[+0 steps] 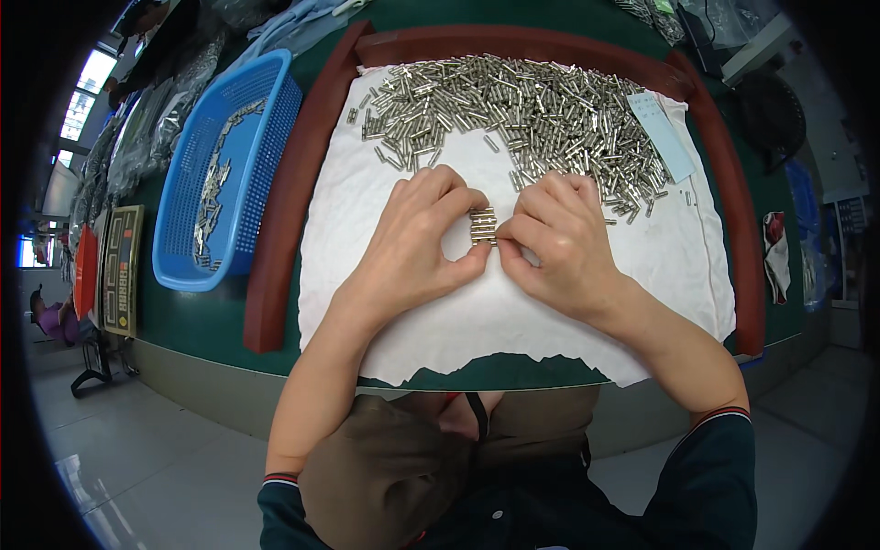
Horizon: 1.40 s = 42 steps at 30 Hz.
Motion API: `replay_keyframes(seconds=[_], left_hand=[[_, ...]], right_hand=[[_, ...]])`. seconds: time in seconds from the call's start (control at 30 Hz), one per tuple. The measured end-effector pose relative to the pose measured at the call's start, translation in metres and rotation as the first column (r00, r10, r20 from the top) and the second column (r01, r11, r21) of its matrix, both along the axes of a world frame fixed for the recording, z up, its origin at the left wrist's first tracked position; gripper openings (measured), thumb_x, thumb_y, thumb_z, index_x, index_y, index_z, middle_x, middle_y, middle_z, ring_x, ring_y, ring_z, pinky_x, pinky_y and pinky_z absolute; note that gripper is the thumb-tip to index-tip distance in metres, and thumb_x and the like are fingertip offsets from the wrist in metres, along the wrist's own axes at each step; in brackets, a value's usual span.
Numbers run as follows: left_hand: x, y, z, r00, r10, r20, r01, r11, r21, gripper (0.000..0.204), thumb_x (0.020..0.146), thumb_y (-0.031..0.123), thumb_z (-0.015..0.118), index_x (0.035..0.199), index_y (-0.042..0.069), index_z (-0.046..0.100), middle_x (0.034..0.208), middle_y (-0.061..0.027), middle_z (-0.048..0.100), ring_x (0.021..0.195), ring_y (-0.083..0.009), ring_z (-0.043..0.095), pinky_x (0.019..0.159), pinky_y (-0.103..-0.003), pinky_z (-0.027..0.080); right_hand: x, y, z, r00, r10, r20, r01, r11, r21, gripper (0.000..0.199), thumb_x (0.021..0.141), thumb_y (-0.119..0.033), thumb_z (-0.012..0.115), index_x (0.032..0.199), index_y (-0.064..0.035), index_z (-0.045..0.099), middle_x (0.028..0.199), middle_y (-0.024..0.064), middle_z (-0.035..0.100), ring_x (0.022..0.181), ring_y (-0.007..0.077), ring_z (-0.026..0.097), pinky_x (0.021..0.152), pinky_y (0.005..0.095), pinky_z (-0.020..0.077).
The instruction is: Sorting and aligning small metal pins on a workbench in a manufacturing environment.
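Note:
A small row of short, shiny metal pins (482, 225) stands side by side between my two hands, above the white cloth (353, 211). My left hand (412, 229) grips the row from its left, index finger at the top end and thumb at the bottom. From the other side my right hand (566, 240) is closed, its thumb and index finger pinched at the row's right edge. The pinching fingertips hide part of that edge. Beyond both hands lies a large heap of loose metal pins (522, 101).
Dark red wooden bars (291, 206) frame the cloth on three sides. Left of them stands a blue basket (266, 156) with some metal pieces inside. A pale blue paper slip (662, 137) rests on the heap's right side. A scale-like box (122, 270) is at far left.

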State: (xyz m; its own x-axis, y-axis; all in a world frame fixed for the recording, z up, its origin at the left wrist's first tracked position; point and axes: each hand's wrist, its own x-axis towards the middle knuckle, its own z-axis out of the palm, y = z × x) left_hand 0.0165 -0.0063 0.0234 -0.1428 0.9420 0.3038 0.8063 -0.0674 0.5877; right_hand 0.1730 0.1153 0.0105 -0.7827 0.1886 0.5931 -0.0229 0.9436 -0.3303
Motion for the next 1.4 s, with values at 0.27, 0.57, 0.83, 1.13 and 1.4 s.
replay_keyframes(seconds=[0.27,0.57,0.83,1.13,1.4], left_hand=[[-0.009,-0.004,0.002,0.997,0.079,0.003,-0.08,0.997,0.015,0.016,0.067,0.006,0.065,0.081,0.002,0.058,0.08,-0.0093,0.055,0.081,-0.0279,0.055,0.076,-0.037,0.041],[-0.008,-0.001,-0.002,0.997,0.076,-0.008,-0.075,0.997,0.032,0.009,0.069,0.003,0.064,0.074,0.003,0.056,0.075,-0.0088,0.055,0.077,-0.0274,0.056,0.071,-0.038,0.04],[-0.008,-0.005,0.002,0.996,0.059,-0.07,-0.056,0.997,0.048,0.016,0.071,0.006,0.064,0.085,0.004,0.06,0.089,-0.0099,0.058,0.086,-0.0278,0.056,0.078,-0.039,0.041],[0.025,-0.027,0.004,0.916,-0.054,-0.397,-0.06,0.962,-0.268,0.121,0.072,0.081,0.055,0.149,-0.007,0.024,0.157,-0.0227,0.022,0.149,-0.0335,0.017,0.116,-0.057,0.007],[0.035,-0.034,0.005,0.901,-0.167,-0.401,-0.002,0.922,-0.388,0.126,0.068,0.086,0.051,0.151,-0.004,0.023,0.159,-0.0192,0.021,0.149,-0.03,0.017,0.115,-0.06,0.001]], right_hand=[[-0.002,0.003,-0.001,0.997,-0.072,-0.02,0.073,0.996,0.054,0.01,0.066,-0.005,0.073,0.07,-0.0075,0.064,0.077,0.0017,0.056,0.083,0.0207,0.052,0.08,0.0403,0.0368],[-0.003,0.002,-0.003,0.996,-0.083,-0.024,0.084,0.994,0.07,0.01,0.067,-0.006,0.074,0.072,-0.0069,0.065,0.078,0.0019,0.055,0.084,0.0215,0.053,0.08,0.0408,0.0368],[-0.003,0.005,0.003,0.992,-0.119,-0.049,0.122,0.99,0.07,0.014,0.067,-0.004,0.073,0.08,-0.0072,0.068,0.078,0.0015,0.056,0.084,0.0214,0.054,0.08,0.0395,0.0369],[-0.004,0.024,0.004,0.956,-0.219,-0.197,0.233,0.971,0.051,0.015,0.067,-0.003,0.071,0.081,-0.0091,0.069,0.08,0.0004,0.058,0.083,0.0203,0.054,0.078,0.0373,0.0364],[-0.002,0.029,-0.005,0.948,-0.222,-0.226,0.227,0.974,-0.006,0.009,0.069,-0.004,0.07,0.076,-0.0086,0.068,0.081,0.0003,0.058,0.084,0.0199,0.054,0.079,0.037,0.0373]])
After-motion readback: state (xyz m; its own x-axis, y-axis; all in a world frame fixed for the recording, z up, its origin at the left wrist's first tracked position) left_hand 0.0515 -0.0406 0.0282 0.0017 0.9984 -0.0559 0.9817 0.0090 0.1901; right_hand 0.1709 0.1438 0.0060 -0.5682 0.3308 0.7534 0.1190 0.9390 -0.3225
